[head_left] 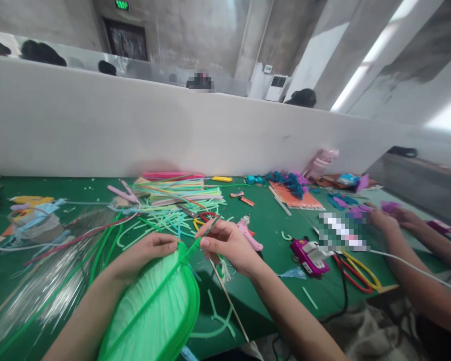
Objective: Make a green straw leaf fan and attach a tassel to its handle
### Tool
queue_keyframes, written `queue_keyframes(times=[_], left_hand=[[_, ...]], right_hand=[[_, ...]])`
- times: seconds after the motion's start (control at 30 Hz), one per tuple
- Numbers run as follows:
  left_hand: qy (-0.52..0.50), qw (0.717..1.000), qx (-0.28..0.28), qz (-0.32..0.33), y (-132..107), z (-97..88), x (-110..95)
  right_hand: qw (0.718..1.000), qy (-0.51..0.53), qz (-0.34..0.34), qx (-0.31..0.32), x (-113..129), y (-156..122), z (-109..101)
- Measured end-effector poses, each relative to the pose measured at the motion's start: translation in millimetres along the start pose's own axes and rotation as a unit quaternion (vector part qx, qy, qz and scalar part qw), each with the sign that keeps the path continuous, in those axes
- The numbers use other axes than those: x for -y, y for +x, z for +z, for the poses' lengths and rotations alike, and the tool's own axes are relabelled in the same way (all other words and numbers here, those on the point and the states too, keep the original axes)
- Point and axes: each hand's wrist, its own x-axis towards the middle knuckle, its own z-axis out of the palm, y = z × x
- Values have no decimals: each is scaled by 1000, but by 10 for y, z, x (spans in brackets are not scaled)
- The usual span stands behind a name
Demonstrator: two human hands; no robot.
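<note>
My left hand (pixel 150 250) rests closed on the upper part of a large green leaf shape (pixel 154 311) made of pale threads framed by green pipe cleaner, pinching near its tip. My right hand (pixel 229 245) pinches the green tip of the leaf together with a thin wooden stick (pixel 229 301) that runs down toward the table's near edge. Both hands meet at the leaf's tip, over the green table (pixel 270 230).
A heap of coloured pipe cleaners (pixel 173 205) lies behind my hands. A pink glue gun (pixel 248 233) and a magenta glue gun (pixel 310 255) sit to the right, with red and yellow scissors (pixel 357 273). Another person's hands (pixel 387 218) work at far right. A white partition (pixel 135 130) backs the table.
</note>
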Motion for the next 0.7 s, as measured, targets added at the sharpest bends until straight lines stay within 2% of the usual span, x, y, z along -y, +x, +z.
queue_keyframes(times=[0.13, 0.23, 0.33, 0.4, 0.43, 0.47, 0.53, 0.57, 0.6, 0.67, 0.7], left_hand=[[-27, 998, 44, -20, 30, 195, 159], [-38, 998, 46, 7, -81, 173, 202], [-23, 994, -31, 105, -386, 92, 129], [42, 982, -101, 157, -615, 153, 55], [97, 966, -143, 191, -697, 244, 31], [156, 939, -201, 231, -743, 374, 23], [263, 852, -364, 267, -708, 713, 67], [296, 811, -417, 283, -634, 896, 118], [319, 792, -431, 292, -536, 1067, 181], [330, 792, -425, 288, -315, 1321, 316], [327, 797, -417, 289, -216, 1388, 374]], right_hand=[[999, 12, -30, 4, 79, -33, 76], [998, -26, -46, -19, 198, -61, 120], [985, -144, -73, -55, 338, -72, 138], [961, -243, -103, -86, 421, -53, 153], [944, -293, -119, -95, 456, -36, 169], [926, -339, -135, -98, 486, -18, 194], [892, -412, -162, -94, 534, 12, 269], [878, -437, -172, -92, 552, 20, 318], [867, -456, -178, -94, 568, 21, 370], [851, -485, -176, -93, 591, 10, 469], [845, -500, -170, -89, 600, 0, 506]])
